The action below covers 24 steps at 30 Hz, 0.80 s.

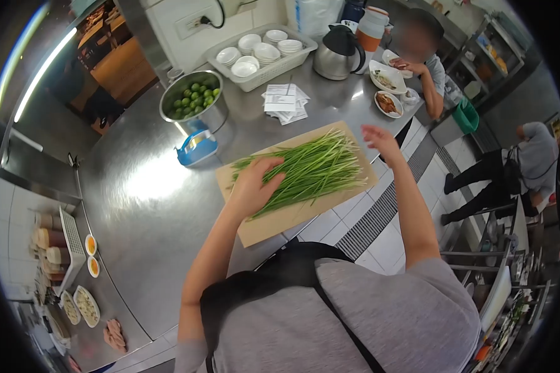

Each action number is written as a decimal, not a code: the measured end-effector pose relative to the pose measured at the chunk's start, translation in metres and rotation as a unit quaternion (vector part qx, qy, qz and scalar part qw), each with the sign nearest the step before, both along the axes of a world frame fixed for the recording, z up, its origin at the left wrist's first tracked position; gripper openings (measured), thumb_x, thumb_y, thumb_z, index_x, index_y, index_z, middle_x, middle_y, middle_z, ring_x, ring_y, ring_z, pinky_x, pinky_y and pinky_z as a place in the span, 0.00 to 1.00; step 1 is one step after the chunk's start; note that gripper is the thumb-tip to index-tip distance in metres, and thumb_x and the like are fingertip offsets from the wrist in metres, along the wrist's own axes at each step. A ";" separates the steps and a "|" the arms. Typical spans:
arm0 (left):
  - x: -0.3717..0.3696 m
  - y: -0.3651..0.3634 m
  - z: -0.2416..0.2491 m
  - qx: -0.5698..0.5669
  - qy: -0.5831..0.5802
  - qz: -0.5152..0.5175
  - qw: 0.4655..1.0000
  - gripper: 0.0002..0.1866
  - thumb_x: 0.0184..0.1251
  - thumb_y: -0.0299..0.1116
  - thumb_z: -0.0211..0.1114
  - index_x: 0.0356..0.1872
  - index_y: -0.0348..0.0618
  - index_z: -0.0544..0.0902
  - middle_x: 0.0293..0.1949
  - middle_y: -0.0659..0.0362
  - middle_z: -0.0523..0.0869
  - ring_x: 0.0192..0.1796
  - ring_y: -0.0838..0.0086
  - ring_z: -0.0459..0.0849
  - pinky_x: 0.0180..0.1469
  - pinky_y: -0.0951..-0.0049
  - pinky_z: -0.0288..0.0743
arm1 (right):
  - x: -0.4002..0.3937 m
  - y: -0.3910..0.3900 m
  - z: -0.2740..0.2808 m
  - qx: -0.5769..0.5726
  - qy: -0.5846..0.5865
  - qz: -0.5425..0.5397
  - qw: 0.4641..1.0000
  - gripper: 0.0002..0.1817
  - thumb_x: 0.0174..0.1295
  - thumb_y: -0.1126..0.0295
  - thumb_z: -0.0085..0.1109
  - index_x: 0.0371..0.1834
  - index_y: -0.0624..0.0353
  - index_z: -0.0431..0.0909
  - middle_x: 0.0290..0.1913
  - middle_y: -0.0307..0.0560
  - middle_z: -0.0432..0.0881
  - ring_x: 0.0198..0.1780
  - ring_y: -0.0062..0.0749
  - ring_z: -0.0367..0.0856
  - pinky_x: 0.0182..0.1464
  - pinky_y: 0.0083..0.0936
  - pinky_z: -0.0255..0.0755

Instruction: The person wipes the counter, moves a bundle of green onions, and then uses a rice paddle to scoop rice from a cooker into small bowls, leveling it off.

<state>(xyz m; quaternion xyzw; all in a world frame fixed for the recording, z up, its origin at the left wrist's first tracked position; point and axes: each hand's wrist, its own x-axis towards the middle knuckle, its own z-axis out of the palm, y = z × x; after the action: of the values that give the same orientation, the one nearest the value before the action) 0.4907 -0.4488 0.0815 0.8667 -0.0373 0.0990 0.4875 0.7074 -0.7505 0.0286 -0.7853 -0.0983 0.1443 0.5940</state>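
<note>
A large bunch of long green stalks (pixel 311 168) lies across a tan cutting board (pixel 261 233) on the steel counter, pale ends toward the right. My left hand (pixel 256 186) rests on the left part of the bunch, thumb and fingers apart, with nothing visibly gripped. Off the board's right edge, my right hand (pixel 379 142) is raised in the air beside the pale ends, its fingers spread and holding nothing.
Behind the board are a blue tape dispenser (pixel 196 148), a pot of green limes (pixel 211 118), paper slips (pixel 285 102), a basket of white cups (pixel 261 78) and a steel jug (pixel 335 56). A person (pixel 435 74) is near plates; another person (pixel 538 155) bends at right.
</note>
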 end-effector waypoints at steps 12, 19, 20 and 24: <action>0.148 -0.020 -0.052 -0.008 0.209 -0.055 0.976 0.32 0.66 0.55 0.40 0.51 0.34 0.74 0.53 0.44 0.74 0.57 0.56 0.70 0.59 0.67 0.61 | -0.028 0.025 0.110 -0.118 -0.417 0.140 0.890 0.06 0.52 0.75 0.57 0.34 0.59 0.80 0.27 0.44 0.76 0.29 0.34 0.74 0.32 0.25 0.68; 0.092 -0.004 -0.037 -0.127 0.108 -0.079 0.983 0.27 0.68 0.50 0.43 0.43 0.33 0.78 0.46 0.48 0.79 0.50 0.64 0.76 0.53 0.70 0.65 | -0.013 0.012 0.095 -0.025 -0.317 0.132 0.939 0.08 0.54 0.77 0.56 0.38 0.63 0.80 0.27 0.42 0.75 0.29 0.23 0.72 0.33 0.18 0.66; 0.075 -0.008 -0.012 -0.091 0.180 -0.033 0.979 0.24 0.67 0.46 0.46 0.41 0.33 0.79 0.44 0.48 0.80 0.49 0.63 0.76 0.52 0.69 0.66 | -0.016 0.013 0.096 -0.001 -0.293 0.168 0.941 0.08 0.54 0.78 0.56 0.38 0.63 0.79 0.26 0.42 0.75 0.29 0.23 0.72 0.34 0.18 0.66; 0.029 -0.001 0.013 0.164 0.239 0.016 0.957 0.18 0.62 0.41 0.55 0.41 0.33 0.79 0.42 0.49 0.78 0.49 0.57 0.74 0.51 0.65 0.67 | -0.015 0.024 0.050 -0.162 -0.270 0.305 0.899 0.14 0.51 0.76 0.60 0.43 0.60 0.78 0.37 0.45 0.77 0.40 0.33 0.74 0.43 0.27 0.68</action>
<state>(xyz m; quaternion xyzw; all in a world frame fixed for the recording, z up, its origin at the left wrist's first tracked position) 0.5199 -0.4500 0.0941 0.9337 0.0781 -0.1109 0.3314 0.6925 -0.7262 0.0785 -0.8113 -0.4644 0.1151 0.3358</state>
